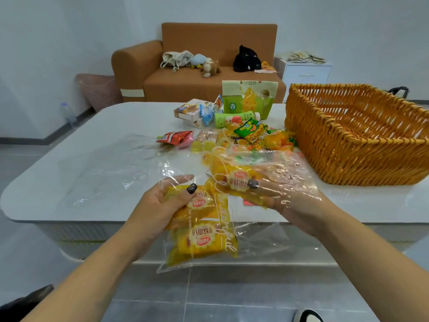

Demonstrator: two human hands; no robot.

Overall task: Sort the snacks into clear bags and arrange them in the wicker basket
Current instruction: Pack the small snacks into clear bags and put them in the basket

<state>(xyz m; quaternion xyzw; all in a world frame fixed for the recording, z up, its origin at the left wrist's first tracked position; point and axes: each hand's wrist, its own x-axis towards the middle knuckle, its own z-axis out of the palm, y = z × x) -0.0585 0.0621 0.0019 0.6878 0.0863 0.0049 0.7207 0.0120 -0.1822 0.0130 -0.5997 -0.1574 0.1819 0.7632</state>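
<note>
Head view, item one: my left hand (167, 201) gripped the clear bag (204, 231) at its mouth, thumb curled over the top — yellow bread packets (202, 242) already inside, the bag hanging off the near edge of the white table (69, 173). Item two: my right hand (274, 194), seen through plastic film, closed its fingers round another yellow bread packet (239, 180) just above the bag's opening. Item three: loose snacks (246, 133) heaped mid-table beside the wicker basket (357, 140) — a second clear bag (111, 163) flat at left.
</note>
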